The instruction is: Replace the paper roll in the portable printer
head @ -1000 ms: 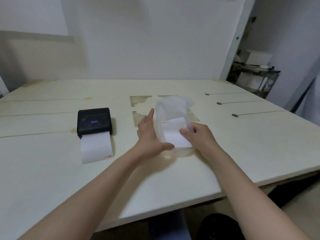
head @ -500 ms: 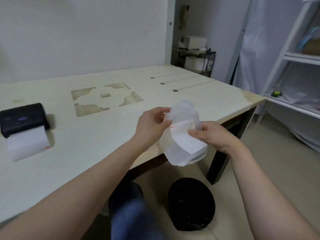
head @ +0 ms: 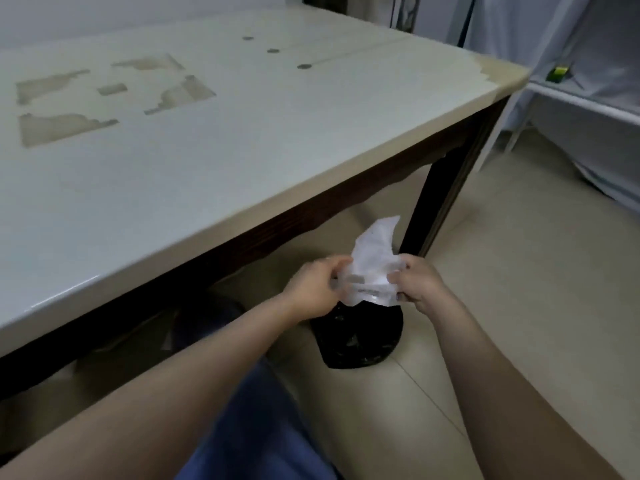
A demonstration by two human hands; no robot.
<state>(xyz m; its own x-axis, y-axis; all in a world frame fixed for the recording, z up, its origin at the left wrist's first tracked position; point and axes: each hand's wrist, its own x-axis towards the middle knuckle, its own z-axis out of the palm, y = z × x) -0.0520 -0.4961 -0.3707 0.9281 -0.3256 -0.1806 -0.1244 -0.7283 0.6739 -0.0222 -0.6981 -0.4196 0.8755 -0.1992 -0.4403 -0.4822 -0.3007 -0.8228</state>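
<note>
A clear plastic bag with the white paper roll (head: pixel 372 271) inside hangs between my two hands, below the table's front edge and right above a black bin (head: pixel 360 336) on the floor. My left hand (head: pixel 311 291) grips the bag's left side. My right hand (head: pixel 415 285) pinches its right side. The bag's top sticks up as a loose white flap. The printer is out of view.
The pale table (head: pixel 207 161) fills the upper left, with a dark leg (head: pixel 440 202) just behind the bag. A white shelf (head: pixel 585 105) stands at the far right over the tiled floor. My blue-clad leg (head: pixel 249 427) is at the bottom.
My view swung right and down, so the printer left the frame. Both hands carried the bagged roll off the table and lowered it over the black bin.
</note>
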